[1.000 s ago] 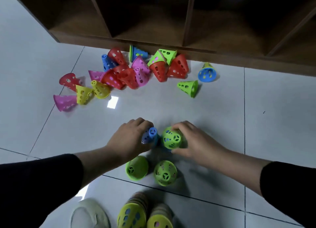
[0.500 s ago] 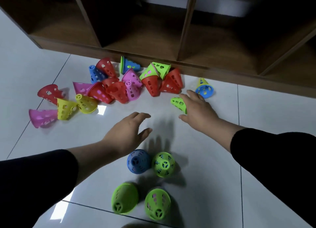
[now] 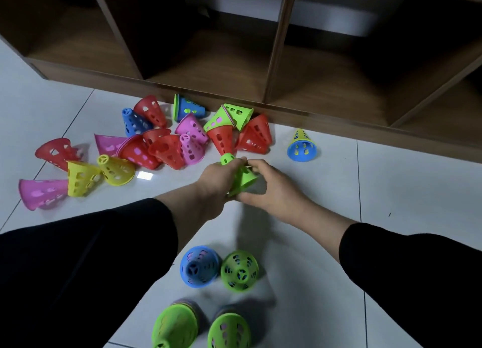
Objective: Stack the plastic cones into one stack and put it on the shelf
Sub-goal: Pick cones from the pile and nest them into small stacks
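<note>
Both hands hold one green cone [image 3: 242,177] just above the floor, its narrow tip pointing away from me. My left hand [image 3: 216,180] grips its left side and my right hand [image 3: 271,188] grips its right side and wide rim. Beyond it lies a heap of red, pink, blue, green and yellow cones [image 3: 167,141]. A blue cone [image 3: 302,145] stands alone to the right. Close to me stand a blue cone [image 3: 199,269], a green cone [image 3: 239,270] and two green-topped stacks [image 3: 174,327] [image 3: 229,330]. The wooden shelf [image 3: 208,71] runs along the back.
White tiled floor [image 3: 404,191] stretches to the right of the hands. The shelf has several open compartments split by upright dividers [image 3: 276,42]. Loose yellow cones [image 3: 114,169] and a pink cone [image 3: 41,194] lie at the far left.
My right hand has picked the green cone up from the floor near the heap. My left hand has moved right and joined it on the cone. The camera view has shifted forward.
</note>
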A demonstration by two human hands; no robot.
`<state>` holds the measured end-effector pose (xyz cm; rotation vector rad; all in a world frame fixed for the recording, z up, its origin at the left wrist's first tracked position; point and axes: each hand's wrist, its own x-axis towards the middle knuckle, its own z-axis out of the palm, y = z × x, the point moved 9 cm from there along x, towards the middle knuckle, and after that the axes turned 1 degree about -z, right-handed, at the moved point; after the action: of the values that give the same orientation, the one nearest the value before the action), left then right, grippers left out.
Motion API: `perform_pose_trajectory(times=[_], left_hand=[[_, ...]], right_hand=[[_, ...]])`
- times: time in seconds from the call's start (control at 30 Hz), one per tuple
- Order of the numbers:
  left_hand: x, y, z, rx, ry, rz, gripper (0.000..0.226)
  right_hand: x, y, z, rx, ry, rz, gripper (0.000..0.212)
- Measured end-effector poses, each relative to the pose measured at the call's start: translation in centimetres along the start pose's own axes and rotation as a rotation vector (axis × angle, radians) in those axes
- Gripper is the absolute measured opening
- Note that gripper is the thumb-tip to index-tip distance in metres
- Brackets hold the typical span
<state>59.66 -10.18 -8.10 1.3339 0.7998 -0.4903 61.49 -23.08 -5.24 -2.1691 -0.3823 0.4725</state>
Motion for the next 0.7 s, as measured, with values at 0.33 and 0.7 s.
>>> perform_pose_trajectory(times=[0.33, 0.7], left_hand=[[-1.8, -0.3, -4.9, 0.100, 0.084, 0.107, 0.040], [-5.1, 0.0, -8.2, 0.179, 0.104, 0.219, 0.038]], right_hand=[[6.2, 9.5, -11.4, -0.306, 0.299, 0.504, 0.060], [3.1, 7.4, -7.1, -0.016, 0.266, 0.455, 0.055]])
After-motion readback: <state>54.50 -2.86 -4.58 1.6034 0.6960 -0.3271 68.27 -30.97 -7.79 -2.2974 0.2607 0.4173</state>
